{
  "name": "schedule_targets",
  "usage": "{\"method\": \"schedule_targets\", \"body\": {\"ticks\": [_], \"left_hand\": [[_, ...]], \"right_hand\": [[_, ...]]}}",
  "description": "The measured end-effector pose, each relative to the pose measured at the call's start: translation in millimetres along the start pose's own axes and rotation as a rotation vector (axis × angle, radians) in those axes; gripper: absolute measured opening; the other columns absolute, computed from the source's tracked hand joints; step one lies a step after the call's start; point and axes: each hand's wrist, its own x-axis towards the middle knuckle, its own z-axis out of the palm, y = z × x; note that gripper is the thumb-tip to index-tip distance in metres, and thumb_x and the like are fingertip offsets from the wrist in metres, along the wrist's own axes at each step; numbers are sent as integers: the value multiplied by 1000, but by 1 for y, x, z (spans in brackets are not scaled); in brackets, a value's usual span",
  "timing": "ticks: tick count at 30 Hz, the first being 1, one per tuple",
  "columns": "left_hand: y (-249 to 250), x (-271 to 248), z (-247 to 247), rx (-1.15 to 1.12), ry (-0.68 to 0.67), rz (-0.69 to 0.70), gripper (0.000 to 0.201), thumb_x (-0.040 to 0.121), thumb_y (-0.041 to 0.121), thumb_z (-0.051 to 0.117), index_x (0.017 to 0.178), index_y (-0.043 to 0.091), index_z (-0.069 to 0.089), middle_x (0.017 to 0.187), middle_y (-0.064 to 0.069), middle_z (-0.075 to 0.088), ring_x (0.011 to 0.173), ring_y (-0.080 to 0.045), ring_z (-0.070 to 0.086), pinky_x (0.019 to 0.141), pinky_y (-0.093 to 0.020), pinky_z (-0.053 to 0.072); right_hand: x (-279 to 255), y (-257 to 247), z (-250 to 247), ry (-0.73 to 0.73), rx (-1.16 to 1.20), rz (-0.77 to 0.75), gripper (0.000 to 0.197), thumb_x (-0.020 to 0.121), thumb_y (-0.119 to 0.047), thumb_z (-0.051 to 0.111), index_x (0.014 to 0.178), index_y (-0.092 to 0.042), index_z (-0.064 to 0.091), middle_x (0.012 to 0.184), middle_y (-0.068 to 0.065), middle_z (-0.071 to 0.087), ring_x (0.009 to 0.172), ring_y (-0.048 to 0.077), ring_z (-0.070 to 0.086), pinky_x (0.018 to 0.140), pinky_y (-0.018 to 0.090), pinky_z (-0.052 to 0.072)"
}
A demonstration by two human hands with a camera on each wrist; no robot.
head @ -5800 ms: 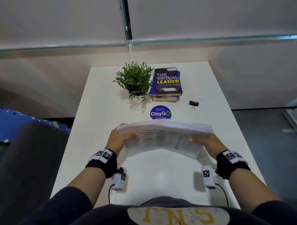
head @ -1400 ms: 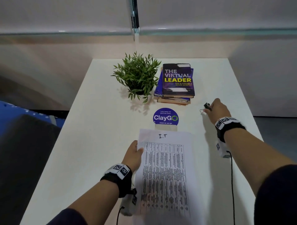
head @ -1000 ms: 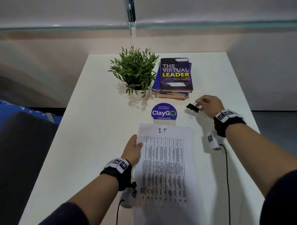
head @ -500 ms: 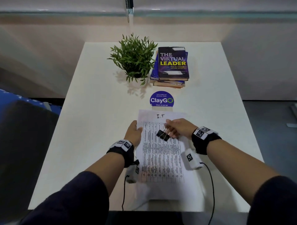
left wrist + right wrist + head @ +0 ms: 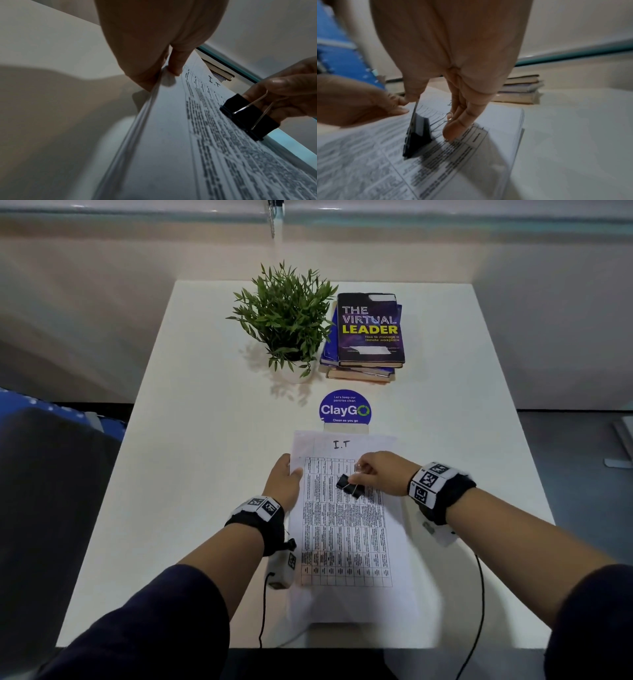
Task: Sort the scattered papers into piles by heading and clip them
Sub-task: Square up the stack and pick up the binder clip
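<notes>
A white stack of printed papers (image 5: 346,529), headed "I.T" in handwriting, lies lengthwise on the pale white table (image 5: 191,474), its near edge reaching the table's front edge and its far edge just touching a round blue "ClayGO" sticker (image 5: 345,407). The left hand (image 5: 282,484) grips the stack's left edge near the top — thumb on the top sheet, fingers curled under, so that the edge is lifted a little off the table, as the left wrist view shows. The right hand (image 5: 380,475) hovers over the upper part of the page, its grip narrow, pinching the wire handles of a black metal binder clip (image 5: 350,486); the clip's black body hangs just above the printed table, toward the middle of the sheet rather than at any edge, and whether it touches the paper cannot be told.

Beyond the sticker stand a small green potted plant (image 5: 286,316) and, just beside it on the right, a stack of books (image 5: 368,337) with a dark cover reading "THE VIRTUAL LEADER". Bare table spreads wide on both sides of the papers — left to the table's edge beside a dark chair back (image 5: 44,508), right to the far edge.
</notes>
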Motion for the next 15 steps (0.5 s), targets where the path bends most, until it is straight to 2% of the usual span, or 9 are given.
{"method": "schedule_targets", "body": {"ticks": [2, 4, 6, 8, 12, 15], "left_hand": [[-2, 1, 0, -15, -4, 9, 28, 101, 11, 40, 128, 13, 50, 131, -4, 58, 118, -25, 56, 100, -35, 42], [-2, 1, 0, -36, -10, 32, 24, 101, 9, 40, 121, 16, 51, 126, -3, 60, 116, -24, 57, 97, -34, 42], [-3, 2, 0, -47, -13, 40, 23, 101, 8, 40, 119, 19, 51, 128, -2, 60, 118, -23, 57, 100, -36, 43], [-4, 1, 0, -62, -19, 41, 24, 102, 8, 40, 120, 19, 51, 131, -2, 59, 120, -23, 56, 104, -38, 41], [-5, -1, 2, -53, 8, 60, 26, 100, 8, 40, 121, 19, 52, 127, 1, 60, 119, -22, 56, 105, -40, 42], [1, -7, 2, -73, 15, 67, 30, 103, 7, 38, 131, 15, 48, 131, 9, 50, 127, -13, 46, 103, -28, 33]], "right_hand": [[-3, 0, -9, 14, -65, -33, 41, 95, -46, 54, 108, -7, 60, 104, 10, 67, 93, 25, 62, 84, 39, 51], [-4, 1, -24, 64, -94, -68, 36, 97, -42, 52, 107, -9, 62, 104, 8, 67, 91, 22, 61, 81, 36, 50], [-3, 0, -45, 131, -123, -95, 33, 97, -39, 52, 106, -9, 63, 103, 9, 67, 86, 21, 60, 76, 33, 48], [0, -3, -65, 196, -157, -115, 32, 97, -37, 54, 105, -7, 62, 101, 11, 66, 84, 22, 59, 72, 32, 46], [11, -14, -90, 259, -224, -144, 32, 95, -33, 59, 105, -3, 64, 102, 14, 67, 91, 30, 61, 77, 36, 49], [21, -21, -94, 223, -295, -159, 31, 95, -34, 59, 100, -4, 66, 99, 11, 68, 89, 28, 61, 77, 35, 48]]}}
